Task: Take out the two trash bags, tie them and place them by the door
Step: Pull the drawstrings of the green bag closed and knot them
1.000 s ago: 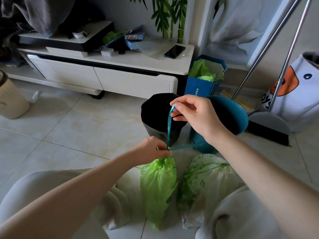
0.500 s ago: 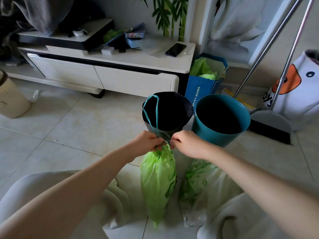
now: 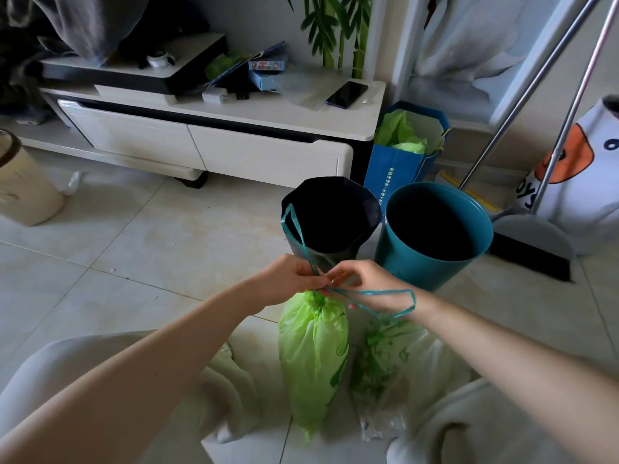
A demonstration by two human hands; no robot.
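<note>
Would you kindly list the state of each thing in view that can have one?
green trash bag: neck cinched, being tied
drawstring: two loops free
white trash bag: lying on floor
left hand: pinching drawstring
right hand: pinching drawstring
teal bin: bag removed
black bin: open

The blue paper bag [image 3: 395,169] at one o'clock bears small white Chinese characters, too small to read; white duck bag [image 3: 569,182] at three o'clock shows letters "oys".

green bag [image 3: 313,356] cinched upright — pale printed bag [image 3: 395,360] beside it

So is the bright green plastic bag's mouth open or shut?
Shut: bright green plastic bag neck gathered tight beneath both hands' grip on teal drawstring.
</note>
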